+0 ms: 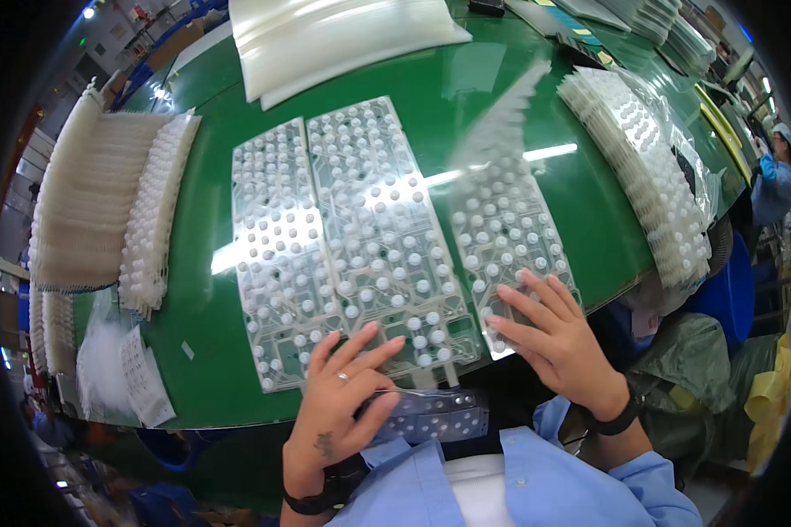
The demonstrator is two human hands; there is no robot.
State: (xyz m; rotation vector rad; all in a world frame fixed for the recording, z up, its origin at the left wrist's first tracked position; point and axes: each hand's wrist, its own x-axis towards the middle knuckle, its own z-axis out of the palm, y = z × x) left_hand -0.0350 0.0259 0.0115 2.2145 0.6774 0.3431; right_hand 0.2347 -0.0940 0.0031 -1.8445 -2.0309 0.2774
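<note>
Clear keyboard membrane sheets with rows of white rubber domes lie on the green table: a left sheet (277, 237), a middle sheet (382, 211) and a narrower right sheet (510, 220). My left hand (347, 400) is open, its fingertips resting at the near end of the left and middle sheets. Below its thumb, a bluish see-through strip with white dots (439, 415) hangs at the table edge; whether the thumb touches it I cannot tell. My right hand (549, 338) lies open, fingers spread over the near end of the right sheet, whose far end is blurred and lifted.
Tall stacks of domed sheets stand at the left (105, 193) and right (637, 167). A pile of translucent film (343, 44) lies at the far side. Small white sheets (142, 378) sit near the left edge. Another person (773, 180) is at the far right.
</note>
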